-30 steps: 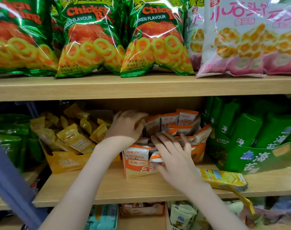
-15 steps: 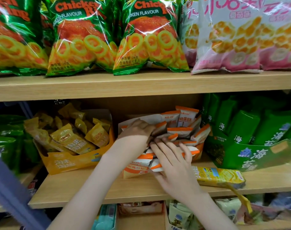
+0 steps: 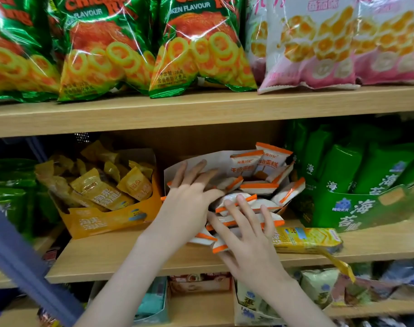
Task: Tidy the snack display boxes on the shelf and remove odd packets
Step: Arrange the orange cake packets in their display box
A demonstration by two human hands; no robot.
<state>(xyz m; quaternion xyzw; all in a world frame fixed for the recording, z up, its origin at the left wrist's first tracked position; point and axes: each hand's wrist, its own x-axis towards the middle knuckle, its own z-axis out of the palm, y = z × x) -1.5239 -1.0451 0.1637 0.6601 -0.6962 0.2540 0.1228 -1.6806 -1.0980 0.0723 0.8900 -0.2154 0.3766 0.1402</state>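
On the middle shelf (image 3: 130,253) stands a white and orange display box (image 3: 201,161) crammed with white packets edged in orange (image 3: 257,187). Several packets spill over its front onto the shelf. My left hand (image 3: 189,204) rests on the box's left side, its fingers straight up against the pale back flap. My right hand (image 3: 246,234) lies flat with fingers spread on the spilled packets at the front. A yellow packet (image 3: 307,239) of another kind lies on the shelf just right of my right hand.
A yellow display box (image 3: 102,223) of yellow packets stands to the left, and a green box (image 3: 366,208) of green packs to the right. Green chicken ring bags (image 3: 201,48) and pink bags (image 3: 319,43) fill the upper shelf. More boxes sit on the shelf below.
My left hand has uncurled, and its fingers now reach up the back flap. The orange-edged packets have slid forward over the box front under my right hand, which moved slightly down.
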